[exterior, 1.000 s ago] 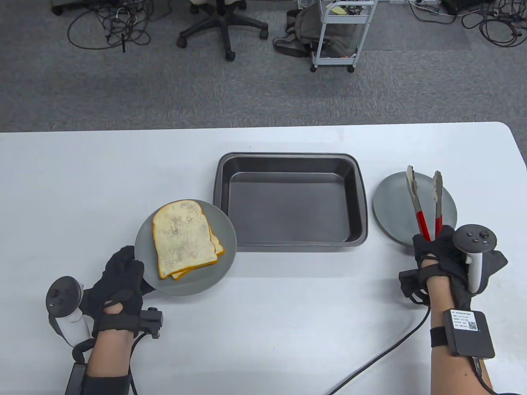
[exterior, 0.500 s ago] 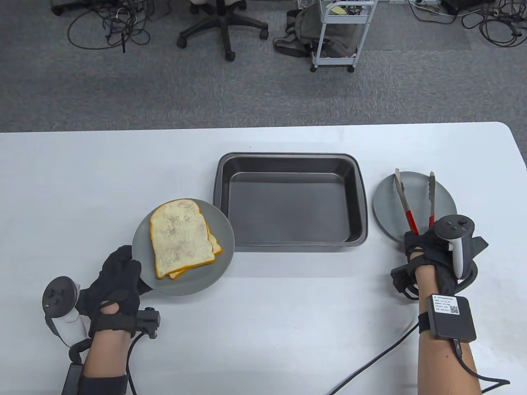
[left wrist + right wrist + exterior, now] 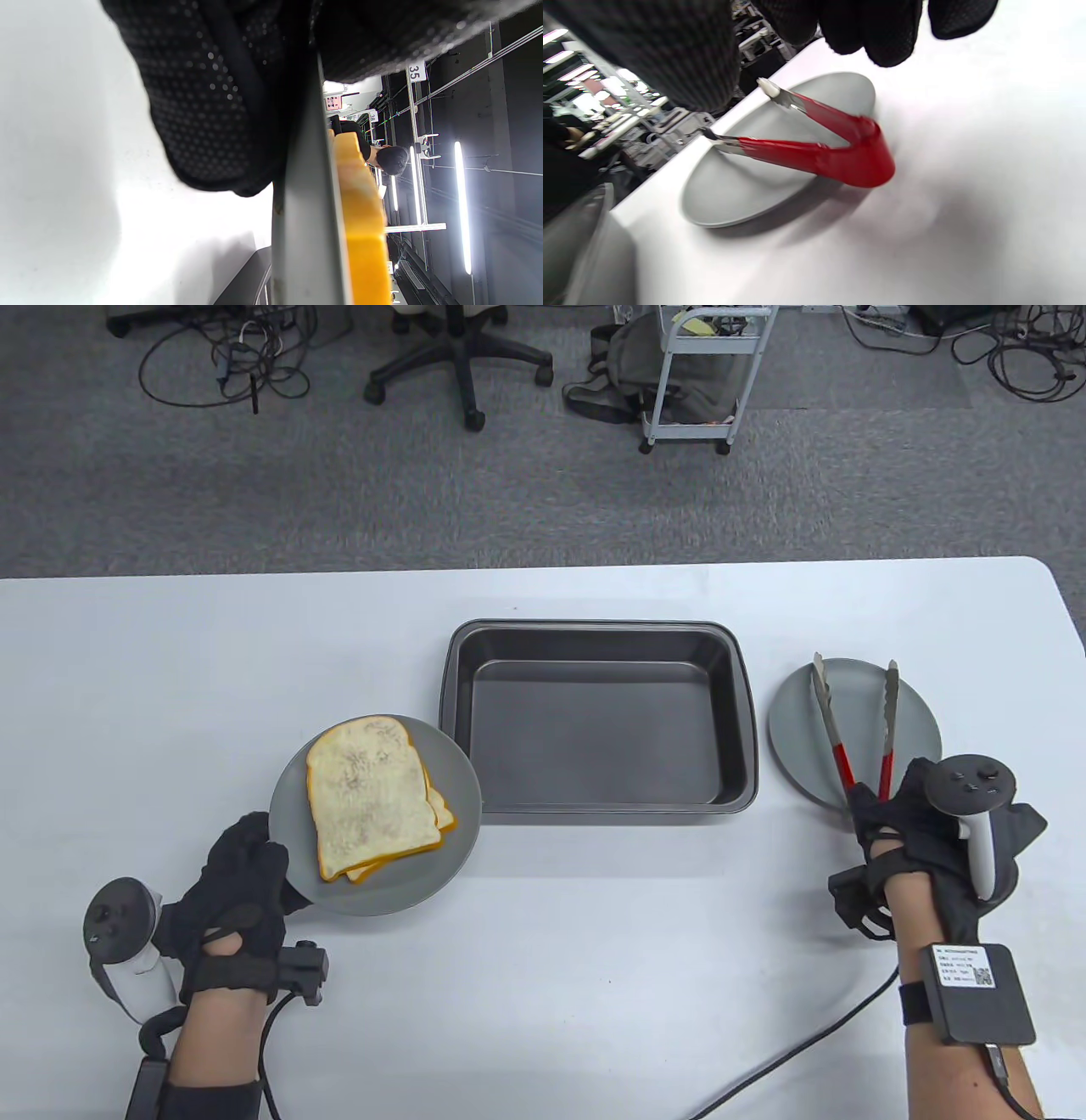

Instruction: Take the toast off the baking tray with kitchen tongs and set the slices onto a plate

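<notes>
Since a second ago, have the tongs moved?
Yes. The tongs dropped onto the empty plate by the baking tray, arms spread wider; the right hand has let go.

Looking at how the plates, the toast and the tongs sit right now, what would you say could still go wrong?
1. The left hand grips only the near rim of the plate. The toast is a loose, offset stack; a tilt could slide it off.
2. The tongs lie on the other plate with the red end overhanging its rim; the right hand just above might knock them off as it withdraws.
</notes>
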Tool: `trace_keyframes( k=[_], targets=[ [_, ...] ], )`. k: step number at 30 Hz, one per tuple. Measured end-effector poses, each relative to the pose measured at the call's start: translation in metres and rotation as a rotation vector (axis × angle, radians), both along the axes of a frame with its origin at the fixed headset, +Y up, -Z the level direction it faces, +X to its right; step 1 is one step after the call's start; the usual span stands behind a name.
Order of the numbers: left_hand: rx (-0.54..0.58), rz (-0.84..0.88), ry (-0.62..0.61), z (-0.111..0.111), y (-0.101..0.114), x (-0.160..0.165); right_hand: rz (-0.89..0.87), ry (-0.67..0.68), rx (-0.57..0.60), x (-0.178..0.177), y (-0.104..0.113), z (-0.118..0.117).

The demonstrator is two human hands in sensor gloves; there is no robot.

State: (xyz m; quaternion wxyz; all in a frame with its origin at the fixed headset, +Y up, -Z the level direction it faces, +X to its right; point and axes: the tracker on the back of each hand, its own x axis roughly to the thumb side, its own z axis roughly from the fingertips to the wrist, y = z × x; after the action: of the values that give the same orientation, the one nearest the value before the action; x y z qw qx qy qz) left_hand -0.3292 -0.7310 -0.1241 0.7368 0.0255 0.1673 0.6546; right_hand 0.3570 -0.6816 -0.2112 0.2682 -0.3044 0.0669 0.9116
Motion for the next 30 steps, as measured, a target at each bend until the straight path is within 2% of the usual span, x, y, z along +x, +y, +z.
trace_keyframes(
  k=[7,12,20,25,30],
  targets=[
    [0.003,0.006,-0.001,0.001,0.0,0.0,0.029,0.225,0.2,-0.034,0.034,0.039],
    [0.002,0.015,-0.001,0.004,-0.001,0.0,0.145,0.379,0.29,-0.07,0.039,0.071],
    [-0.002,0.008,-0.003,0.004,-0.001,0.0,0.242,0.506,0.466,-0.105,0.021,0.095],
    [-0.011,0.004,0.002,0.003,-0.003,-0.002,0.323,0.561,0.477,-0.115,0.004,0.096],
    [-0.025,0.001,0.005,0.001,-0.005,-0.004,0.39,0.65,0.42,-0.125,-0.014,0.096]
  ],
)
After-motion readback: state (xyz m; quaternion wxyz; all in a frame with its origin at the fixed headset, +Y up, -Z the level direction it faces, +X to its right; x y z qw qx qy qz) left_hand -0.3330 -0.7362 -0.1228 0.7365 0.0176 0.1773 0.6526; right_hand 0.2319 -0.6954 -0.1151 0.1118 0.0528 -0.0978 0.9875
